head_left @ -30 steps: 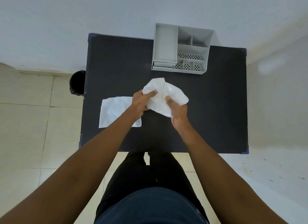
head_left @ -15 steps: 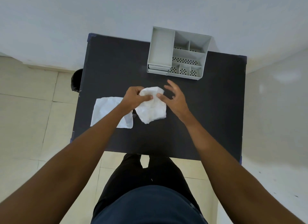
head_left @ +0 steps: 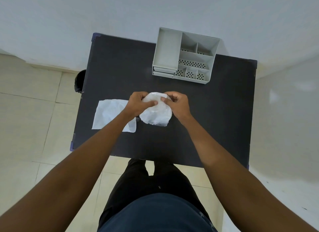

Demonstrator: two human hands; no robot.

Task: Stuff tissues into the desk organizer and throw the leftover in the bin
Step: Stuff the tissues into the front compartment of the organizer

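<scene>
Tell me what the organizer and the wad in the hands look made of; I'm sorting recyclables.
Desk organizer: likely matte grey moulded plastic, with thin walls and perforated floors. Wad: thin white tissue, crumpled, slightly translucent; it could be a soft film.

No readable text, label or number anywhere — not on any surface.

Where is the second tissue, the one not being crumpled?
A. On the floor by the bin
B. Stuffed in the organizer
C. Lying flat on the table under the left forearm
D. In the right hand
C: the flat tissue lies on the table beneath the left forearm, while both hands grip the crumpled tissue.
</scene>
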